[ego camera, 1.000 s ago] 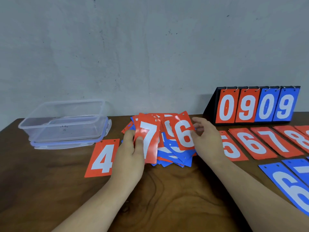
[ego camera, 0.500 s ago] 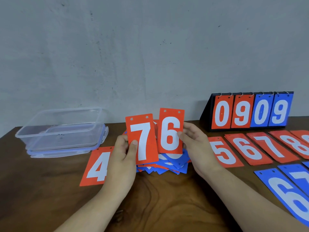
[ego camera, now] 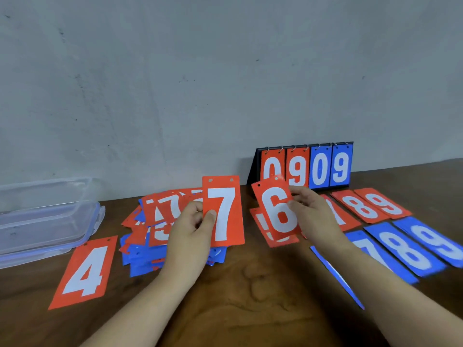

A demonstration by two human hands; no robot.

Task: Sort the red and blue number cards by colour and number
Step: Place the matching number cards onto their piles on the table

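While the left hand (ego camera: 193, 229) pinches the red 7 card (ego camera: 223, 211) upright over the mixed pile (ego camera: 147, 236), the right hand (ego camera: 310, 216) pinches the red 6 card (ego camera: 276, 209), tilted, above the left end of the red row (ego camera: 360, 206) at right. Step in hand: placement. Next, probably: lay the 6 flat in sequence.

Clear plastic container (ego camera: 45, 221) on wooden table (ego camera: 250, 309), grey wall (ego camera: 225, 71) behind
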